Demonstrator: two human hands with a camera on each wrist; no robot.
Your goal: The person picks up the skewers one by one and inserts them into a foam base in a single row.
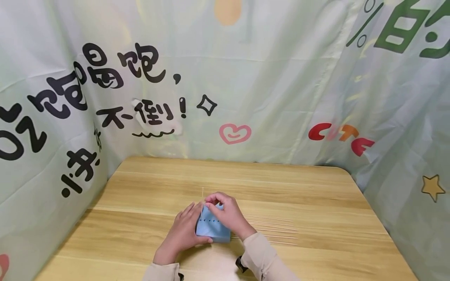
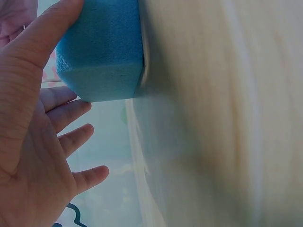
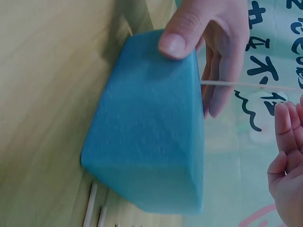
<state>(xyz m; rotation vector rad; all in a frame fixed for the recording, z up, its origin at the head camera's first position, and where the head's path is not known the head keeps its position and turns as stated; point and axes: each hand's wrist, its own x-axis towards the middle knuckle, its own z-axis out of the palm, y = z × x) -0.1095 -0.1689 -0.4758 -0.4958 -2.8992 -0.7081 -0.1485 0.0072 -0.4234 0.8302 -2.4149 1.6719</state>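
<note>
A blue foam block stands on the table, with a row of small dark holes across its top. My left hand steadies it at the left, thumb on the near face and the other fingers spread along the far left side; the left wrist view shows this thumb against the foam. One thin stick rises upright from the block's top near the left hand's fingers. Above the block's far right part, my right hand hovers with bent fingers, fingertips close to the stick; in the right wrist view no thing shows in its fingers.
Several thin wooden sticks lie side by side on the wooden table, right of the block and partly behind the right wrist. A printed fabric curtain encloses the table at the back and both sides.
</note>
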